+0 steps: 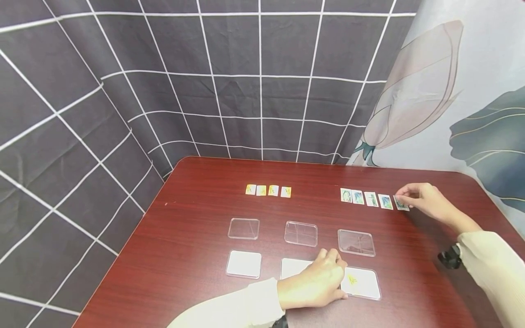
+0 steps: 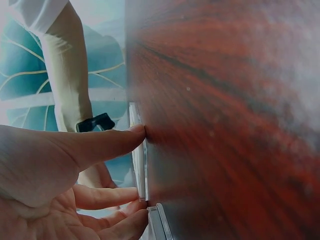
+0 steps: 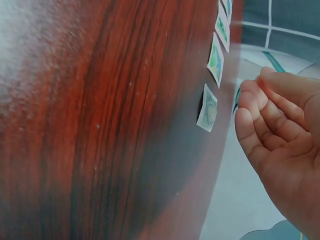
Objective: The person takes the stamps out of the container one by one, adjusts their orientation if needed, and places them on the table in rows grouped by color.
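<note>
My left hand (image 1: 317, 281) holds the rightmost of the front clear plastic cases (image 1: 367, 289) by its left edge, thumb at the near side and fingers at the far side. That case has a white insert with a small yellow picture, perhaps a stamp (image 1: 352, 279), near its left end. In the left wrist view the thumb and fingers span the case's thin edge (image 2: 140, 170). At the right, my right hand (image 1: 424, 200) is over the last green picture stamp (image 1: 401, 203) of a row. The right wrist view shows its fingers loosely bent, apart from that stamp (image 3: 208, 110).
Other green-blue stamps (image 1: 371, 199) continue that row leftward. Several yellow stamps (image 1: 273, 190) lie at the back middle. Three clear lids (image 1: 244, 228) lie across the table (image 1: 184, 264). Two more white-lined cases stand in front, one at the left (image 1: 244, 264), another (image 1: 293, 268) partly behind my left hand.
</note>
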`<state>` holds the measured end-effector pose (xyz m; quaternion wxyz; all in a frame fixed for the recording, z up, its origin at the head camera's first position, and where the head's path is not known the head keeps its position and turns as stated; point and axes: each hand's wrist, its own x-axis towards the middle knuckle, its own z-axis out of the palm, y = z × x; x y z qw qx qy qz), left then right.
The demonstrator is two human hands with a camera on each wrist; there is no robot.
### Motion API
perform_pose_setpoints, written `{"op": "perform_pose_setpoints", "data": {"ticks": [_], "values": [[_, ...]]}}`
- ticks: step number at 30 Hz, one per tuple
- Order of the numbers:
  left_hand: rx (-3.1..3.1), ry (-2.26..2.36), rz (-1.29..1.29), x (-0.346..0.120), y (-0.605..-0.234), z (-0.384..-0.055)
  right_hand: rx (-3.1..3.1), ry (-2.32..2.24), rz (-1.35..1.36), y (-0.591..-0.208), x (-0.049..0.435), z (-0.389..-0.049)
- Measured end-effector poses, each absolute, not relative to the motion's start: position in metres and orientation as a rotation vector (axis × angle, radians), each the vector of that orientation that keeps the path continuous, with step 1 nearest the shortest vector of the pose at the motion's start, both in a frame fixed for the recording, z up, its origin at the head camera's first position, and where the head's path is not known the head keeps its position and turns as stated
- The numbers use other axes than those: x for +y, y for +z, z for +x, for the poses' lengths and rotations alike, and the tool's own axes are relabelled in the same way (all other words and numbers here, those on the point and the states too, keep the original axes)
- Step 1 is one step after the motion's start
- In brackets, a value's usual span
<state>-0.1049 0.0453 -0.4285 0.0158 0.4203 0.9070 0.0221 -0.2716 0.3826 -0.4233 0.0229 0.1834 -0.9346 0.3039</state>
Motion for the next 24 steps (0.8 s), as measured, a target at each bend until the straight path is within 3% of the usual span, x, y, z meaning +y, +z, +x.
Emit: {"op": "perform_pose_setpoints", "data": {"ticks": [24], "values": [[2.833,0.041,1.306,0.047,-0.429,-0.104,-2.874,1.014,0.638,-0.416,0.370,-0.249]]}}
